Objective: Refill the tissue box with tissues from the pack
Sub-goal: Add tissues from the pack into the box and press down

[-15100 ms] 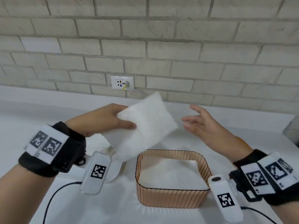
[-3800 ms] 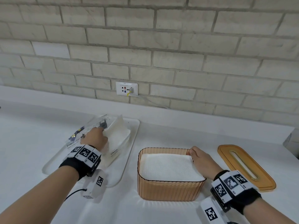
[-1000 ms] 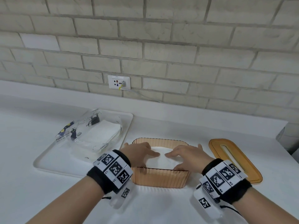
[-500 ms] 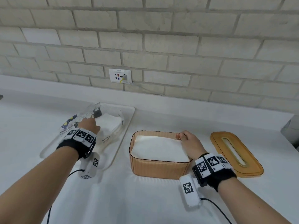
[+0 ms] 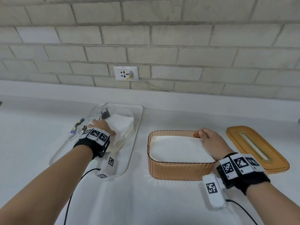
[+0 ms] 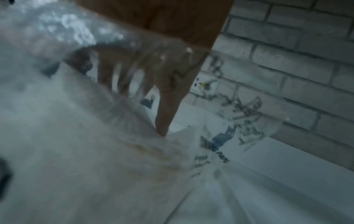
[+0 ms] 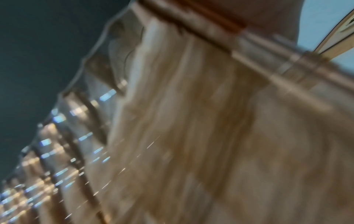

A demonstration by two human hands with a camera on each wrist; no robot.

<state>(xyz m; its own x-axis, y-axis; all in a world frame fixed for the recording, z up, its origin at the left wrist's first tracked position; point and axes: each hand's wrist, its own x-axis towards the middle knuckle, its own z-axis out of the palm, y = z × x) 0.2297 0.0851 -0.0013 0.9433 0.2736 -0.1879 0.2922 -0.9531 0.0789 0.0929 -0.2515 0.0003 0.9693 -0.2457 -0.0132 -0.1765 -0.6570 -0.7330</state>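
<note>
The amber ribbed tissue box (image 5: pixel 178 169) stands open in the middle, filled with a flat white stack of tissues (image 5: pixel 177 148). My right hand (image 5: pixel 207 138) curls over its far right corner and holds the rim; the right wrist view shows only the blurred ribbed wall (image 7: pixel 172 121). On the left lies the clear printed tissue pack (image 5: pixel 82 127) with a white stack (image 5: pixel 124 125) inside. My left hand (image 5: pixel 101 127) reaches into the pack. Its fingers lie straight under the film, and the thumb (image 6: pixel 164 106) touches the stack's edge (image 6: pixel 76 151).
The pack lies on a white tray (image 5: pixel 131 151). The amber lid (image 5: pixel 256 146) with a slot rests right of the box. A wall socket (image 5: pixel 125 73) with a cable sits on the brick wall behind. Cables trail from both wrists toward me.
One second ago both hands pressed on the tissues in the box. The left hand has moved left into the pack; the right has shifted to the box's far right corner.
</note>
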